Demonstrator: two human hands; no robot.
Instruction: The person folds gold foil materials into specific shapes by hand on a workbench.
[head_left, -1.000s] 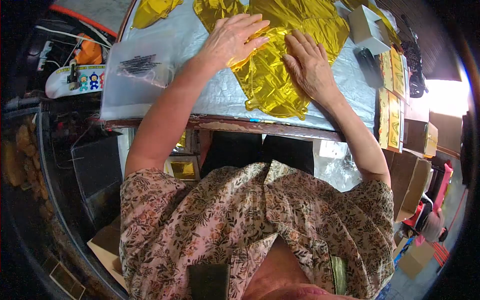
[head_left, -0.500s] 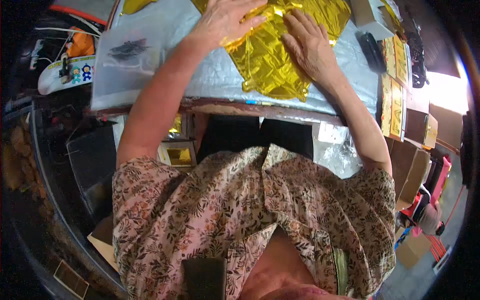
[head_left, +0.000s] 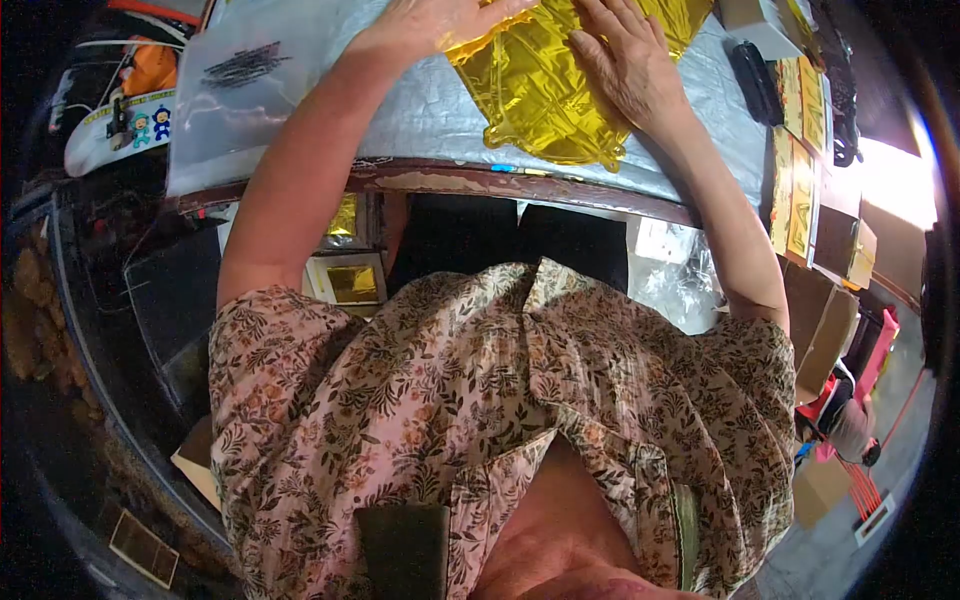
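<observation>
A shiny gold foil balloon, flat and wrinkled, lies on the covered table, its near edge carrying small tabs at the corners. My left hand rests at the left side of the foil, fingers stretched out; its fingertips touch the gold near the top edge of the view. On the right side, my right hand lies flat on the foil with its fingers extended and the thumb apart. The far part of the balloon is cut off by the frame.
Left of the foil lies a clear plastic sheet on the silvery table cover. A black case and yellow printed boxes line the right edge. Under the tabletop are small gold packets. Another person is far right.
The view has tilted, so the table, balloon and both hands appear higher. My right hand has slid slightly right and nearer on the foil; my left hand stays at its left side.
</observation>
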